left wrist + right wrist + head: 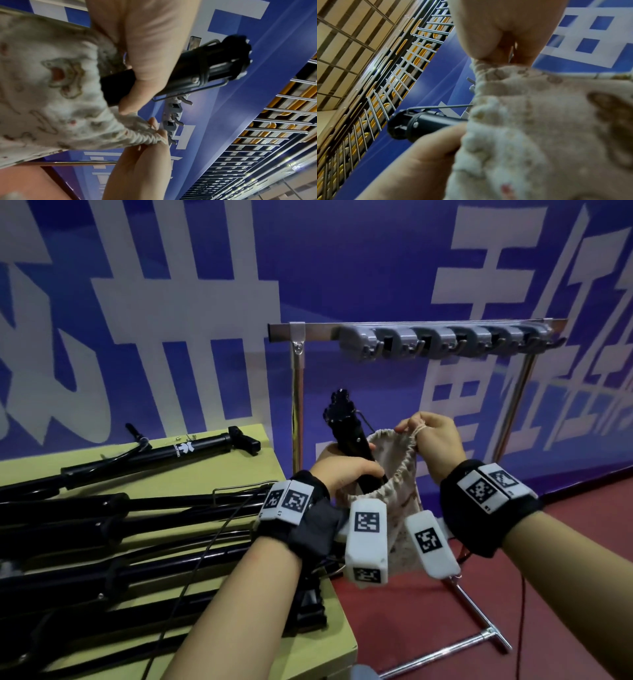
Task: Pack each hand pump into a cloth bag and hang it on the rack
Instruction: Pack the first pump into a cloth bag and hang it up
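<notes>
The left hand (342, 470) is curled round the black barrel of a hand pump (352, 440), thumb and fingers wrapped about it just above the mouth of a cloth bag (394, 474). The right hand (435, 440) pinches the gathered rim of the bag together with its drawstring (418, 432), fingers bunched tight on the puckered cloth, holding that side of the opening up.

The pump stands nearly upright, tilted a little to the left, its lower part down inside the bag and its ribbed black end (238, 56) sticking out above the left hand; a thin wire bracket (187, 93) runs along the barrel. The bag is pale, off-white cloth with a faded printed pattern (brownish outlines with small red spots), and it hangs in the air between the tabletop (239, 467) and the rack (411, 328), in front of the rack's left post. The grey hooks (445, 342) on the rack's bar carry nothing. More black pumps (137, 508) lie side by side on the tabletop at left.
</notes>
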`<action>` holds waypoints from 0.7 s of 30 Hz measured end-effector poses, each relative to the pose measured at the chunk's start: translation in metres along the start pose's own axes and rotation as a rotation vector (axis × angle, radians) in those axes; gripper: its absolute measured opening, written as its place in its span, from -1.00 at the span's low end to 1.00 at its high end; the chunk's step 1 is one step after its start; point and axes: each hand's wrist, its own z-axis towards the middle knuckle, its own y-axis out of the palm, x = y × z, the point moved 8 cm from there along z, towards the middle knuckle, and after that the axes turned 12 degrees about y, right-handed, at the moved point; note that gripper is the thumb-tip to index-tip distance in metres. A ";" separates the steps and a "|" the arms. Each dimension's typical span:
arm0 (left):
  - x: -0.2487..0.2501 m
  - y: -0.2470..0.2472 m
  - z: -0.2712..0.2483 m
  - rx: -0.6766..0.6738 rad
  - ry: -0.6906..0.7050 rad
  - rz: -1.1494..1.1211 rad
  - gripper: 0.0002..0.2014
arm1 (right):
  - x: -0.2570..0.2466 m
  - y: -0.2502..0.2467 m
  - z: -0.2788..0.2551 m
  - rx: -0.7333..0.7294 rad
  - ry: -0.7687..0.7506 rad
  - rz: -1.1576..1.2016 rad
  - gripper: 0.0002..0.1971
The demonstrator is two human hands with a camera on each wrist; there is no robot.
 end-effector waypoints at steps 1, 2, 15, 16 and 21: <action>-0.002 -0.001 0.000 0.007 -0.011 0.005 -0.75 | 0.001 0.001 0.000 0.008 0.013 0.007 -0.53; -0.003 -0.001 0.000 0.013 -0.020 0.010 -0.79 | 0.002 0.000 0.000 0.017 0.028 0.017 -0.54; -0.002 -0.011 -0.001 0.113 -0.024 -0.048 -0.75 | 0.025 -0.010 -0.006 0.002 0.183 0.231 -0.58; 0.000 -0.010 -0.002 0.103 -0.013 -0.032 -0.82 | 0.023 -0.008 -0.007 -0.009 0.175 0.229 -0.58; 0.005 -0.010 -0.003 0.104 0.048 0.062 -0.90 | 0.010 0.001 -0.013 -0.064 0.132 0.235 -0.56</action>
